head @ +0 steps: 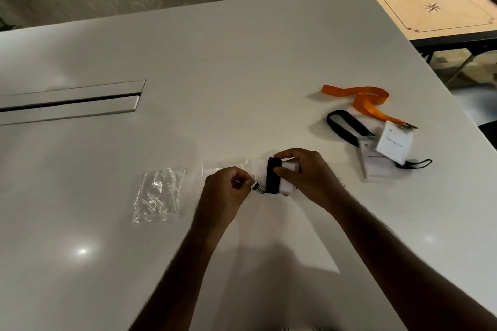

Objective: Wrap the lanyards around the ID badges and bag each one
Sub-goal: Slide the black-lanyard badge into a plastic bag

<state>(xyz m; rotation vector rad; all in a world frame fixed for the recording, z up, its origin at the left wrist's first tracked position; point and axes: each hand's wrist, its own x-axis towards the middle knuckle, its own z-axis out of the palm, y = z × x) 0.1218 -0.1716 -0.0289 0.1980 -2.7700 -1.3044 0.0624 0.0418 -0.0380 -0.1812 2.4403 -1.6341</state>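
One view only, from a camera worn on the person's head; it looks forward and steeply down across a white table [188,67], wide-angled, so the table's edges bow and spread; both forearms enter from the bottom edge, and the left hand [227,187] and right hand [306,172] meet near the centre, fairly close below the lens; the far wall runs along the top; a carrom board [435,8] fills the upper right corner.

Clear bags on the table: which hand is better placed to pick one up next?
Probably the left hand: the clear bags lie on its side, and it only pinches the clip, while the right hand grips the wrapped badge.
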